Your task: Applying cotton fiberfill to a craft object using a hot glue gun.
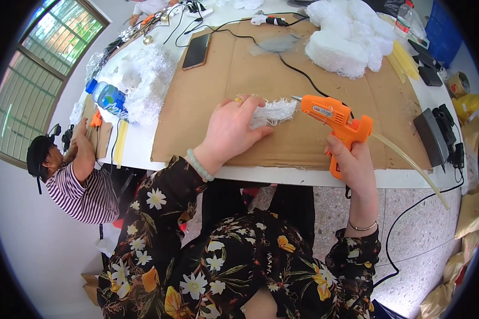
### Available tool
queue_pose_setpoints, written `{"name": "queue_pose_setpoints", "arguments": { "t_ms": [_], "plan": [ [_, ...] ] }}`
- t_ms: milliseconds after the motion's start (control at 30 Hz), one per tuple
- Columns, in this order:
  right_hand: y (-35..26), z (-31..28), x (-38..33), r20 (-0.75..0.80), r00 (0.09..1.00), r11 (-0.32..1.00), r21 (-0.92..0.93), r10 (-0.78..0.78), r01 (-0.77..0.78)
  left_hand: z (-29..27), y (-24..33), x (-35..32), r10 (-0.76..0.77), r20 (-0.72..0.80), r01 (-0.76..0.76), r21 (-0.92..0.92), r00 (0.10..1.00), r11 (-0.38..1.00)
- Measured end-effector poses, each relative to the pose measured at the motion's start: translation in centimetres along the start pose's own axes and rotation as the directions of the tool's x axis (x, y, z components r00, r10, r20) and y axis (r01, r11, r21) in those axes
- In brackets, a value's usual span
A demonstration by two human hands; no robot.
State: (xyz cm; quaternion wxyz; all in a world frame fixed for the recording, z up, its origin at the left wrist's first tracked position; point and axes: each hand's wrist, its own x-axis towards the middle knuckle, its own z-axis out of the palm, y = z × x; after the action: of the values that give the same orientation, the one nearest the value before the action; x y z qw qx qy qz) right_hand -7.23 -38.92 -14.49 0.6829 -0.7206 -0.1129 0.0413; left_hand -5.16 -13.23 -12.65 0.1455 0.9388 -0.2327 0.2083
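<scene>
My right hand [351, 159] grips an orange hot glue gun [336, 118] with a clear glue stick [404, 159] trailing from its back. The gun's nozzle points left at a small white fluffy strip [275, 111] lying on a brown cardboard sheet [213, 90]. My left hand [230, 129] presses flat on the left part of that strip, fingers spread over it. The nozzle tip is right at the strip's right end.
A phone [196, 51] lies on the cardboard's far left, white fluffy piles [346, 37] at the back right, more white material [149, 80] and a blue water bottle [107, 98] at left. Yellow glue sticks [404, 61], black adapters [435, 135]. Another person in a striped shirt [85, 186] sits at the table's left end.
</scene>
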Motion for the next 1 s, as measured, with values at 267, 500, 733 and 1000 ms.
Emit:
{"name": "queue_pose_setpoints", "arguments": {
  "t_ms": [267, 500, 733, 1000],
  "plan": [
    [-0.2, 0.1, 0.0, -0.026, 1.000, 1.000, -0.020, 0.006, -0.006, 1.2, -1.2, 1.3, -0.283, 0.098, 0.299, -0.242, 0.954, 0.923],
    [0.1, 0.1, -0.1, -0.029, 1.000, 1.000, -0.011, -0.007, 0.007, 0.5, -2.3, 1.5, -0.187, 0.111, 0.203, -0.163, 0.976, 0.965],
    [0.3, -0.2, -0.3, -0.027, 1.000, 0.999, -0.031, 0.008, -0.009, -2.1, -4.4, 2.0, -0.352, 0.099, 0.346, -0.549, 0.931, 0.761],
    [0.5, 0.0, -0.2, -0.034, 0.999, 1.000, 0.023, 0.009, -0.009, -3.5, -0.2, -4.2, 0.354, 0.029, -0.353, -0.049, 0.935, 0.934]
  ]
}}
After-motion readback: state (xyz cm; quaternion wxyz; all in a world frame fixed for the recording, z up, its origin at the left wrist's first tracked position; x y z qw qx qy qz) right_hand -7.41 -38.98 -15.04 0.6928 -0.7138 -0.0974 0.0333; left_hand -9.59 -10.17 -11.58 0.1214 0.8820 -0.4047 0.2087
